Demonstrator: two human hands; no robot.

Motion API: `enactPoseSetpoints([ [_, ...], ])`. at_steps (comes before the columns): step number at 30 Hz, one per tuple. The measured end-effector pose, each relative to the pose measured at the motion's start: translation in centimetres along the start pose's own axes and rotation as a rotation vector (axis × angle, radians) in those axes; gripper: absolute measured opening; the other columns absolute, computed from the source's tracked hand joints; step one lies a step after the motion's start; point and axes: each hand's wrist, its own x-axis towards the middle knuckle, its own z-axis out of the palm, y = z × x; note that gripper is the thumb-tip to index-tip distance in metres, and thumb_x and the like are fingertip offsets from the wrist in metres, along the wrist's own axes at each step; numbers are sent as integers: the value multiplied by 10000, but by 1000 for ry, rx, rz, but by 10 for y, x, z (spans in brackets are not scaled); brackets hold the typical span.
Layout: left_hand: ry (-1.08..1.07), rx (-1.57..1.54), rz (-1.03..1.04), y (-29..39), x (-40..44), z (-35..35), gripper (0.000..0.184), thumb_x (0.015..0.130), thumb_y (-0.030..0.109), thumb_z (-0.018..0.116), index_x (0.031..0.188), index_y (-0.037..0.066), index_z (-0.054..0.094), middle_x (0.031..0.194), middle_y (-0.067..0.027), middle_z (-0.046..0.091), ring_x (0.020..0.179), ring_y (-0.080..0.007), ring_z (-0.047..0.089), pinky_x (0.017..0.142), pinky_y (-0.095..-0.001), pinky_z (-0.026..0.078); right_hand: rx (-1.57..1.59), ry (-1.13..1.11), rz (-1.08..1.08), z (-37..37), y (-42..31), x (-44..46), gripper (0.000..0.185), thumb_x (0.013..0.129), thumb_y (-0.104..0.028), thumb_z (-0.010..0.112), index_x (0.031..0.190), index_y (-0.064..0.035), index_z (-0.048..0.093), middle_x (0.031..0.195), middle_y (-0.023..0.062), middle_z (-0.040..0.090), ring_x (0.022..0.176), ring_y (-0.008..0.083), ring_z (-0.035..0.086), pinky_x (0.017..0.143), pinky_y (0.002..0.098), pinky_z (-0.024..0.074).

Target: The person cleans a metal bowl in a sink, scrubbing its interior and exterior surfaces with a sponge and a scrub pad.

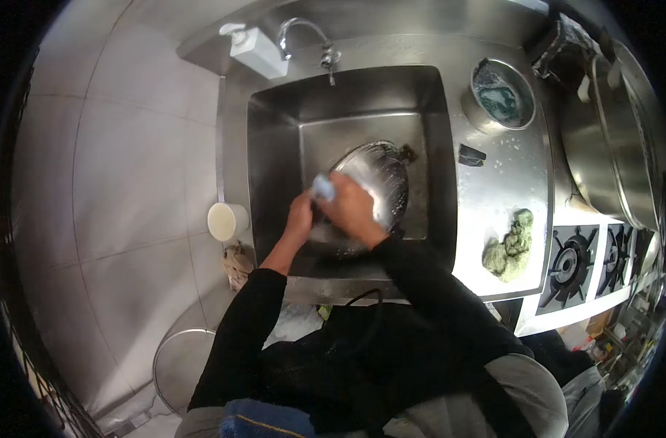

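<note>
In the sink, a round, shiny metal pan [390, 179] lies tilted, with wet soapy streaks across its surface. My left hand [299, 219] is closed at the pan's left edge. Over the pan, my right hand [353, 212] is closed around a small light blue scrubbing pad or cloth [323, 187], blurred by motion. The pad sits between my two hands, and its exact kind cannot be made out. My right hand and forearm hide the lower part of the pan. A small dark scrap [407, 152] lies by the pan's upper right rim.
Around the work is a steel sink [275, 146] with a curved faucet [304, 26] and a white pump bottle [258, 52] behind. On the right counter are a metal pot of suds [502, 95], a dark block [471, 155] and a greenish scrubber [509, 248]. A white cup [227, 221] stands left; gas burners [568, 266] lie right.
</note>
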Motion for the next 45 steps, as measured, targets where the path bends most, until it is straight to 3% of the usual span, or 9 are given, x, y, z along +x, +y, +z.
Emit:
enactPoseSetpoints([
  [4,65,-165,-149,-16,-8,-10,440,1012,350,454,952,-16,690,818,-61,653,774,-169,593,746,-347,460,73,-68,336,-26,64,75,416,798,-430,707,1037,-91,685,917,200,703,878,381,689,762,471,559],
  [7,29,-201,-229,-28,-11,-9,507,1021,411,431,938,-16,693,818,-42,647,737,-142,574,689,-333,454,99,95,1,-13,173,116,463,801,-441,701,1033,-40,678,913,206,704,864,368,692,723,472,564],
  [11,134,119,-335,-31,-30,6,629,1017,533,369,861,7,679,756,-31,619,686,-123,532,637,-318,420,-184,189,105,-8,53,56,539,777,-471,726,1058,-15,664,957,191,696,874,333,696,769,451,539],
  [15,12,212,-380,-94,-28,-21,618,1015,547,362,910,26,678,773,-31,600,724,-154,546,689,-326,435,-38,59,-103,-29,60,46,565,789,-516,709,1098,-47,653,963,184,687,885,366,680,791,463,540],
  [21,-220,-38,-452,-1,38,-10,680,959,616,445,1083,-26,631,983,-73,644,852,-215,611,816,-358,485,127,118,358,-34,140,81,590,863,-497,622,1117,35,599,992,287,674,934,385,680,783,450,547],
  [25,-22,278,-373,44,100,45,765,869,687,546,988,-59,672,936,-105,662,860,-220,610,778,-372,481,-17,15,-294,11,50,-22,497,761,-393,710,1143,-106,575,992,175,667,884,372,672,791,486,532],
  [31,144,465,-245,3,85,19,797,830,717,570,909,-62,715,827,-154,672,827,-245,610,780,-381,466,372,215,961,27,196,22,526,918,-472,571,1112,17,598,1083,272,649,934,430,657,809,516,509],
  [38,193,314,-251,-23,53,-18,645,941,586,499,911,-17,725,905,-133,700,916,-210,652,799,-362,474,164,297,233,22,88,-30,551,894,-506,605,1079,12,604,928,257,664,858,432,661,750,488,528],
  [45,80,119,-174,-17,84,-21,522,993,441,434,1003,-33,650,957,-114,657,837,-193,593,790,-360,463,249,144,400,-9,90,35,516,825,-522,669,1058,-64,633,962,204,690,917,399,662,822,475,514],
])
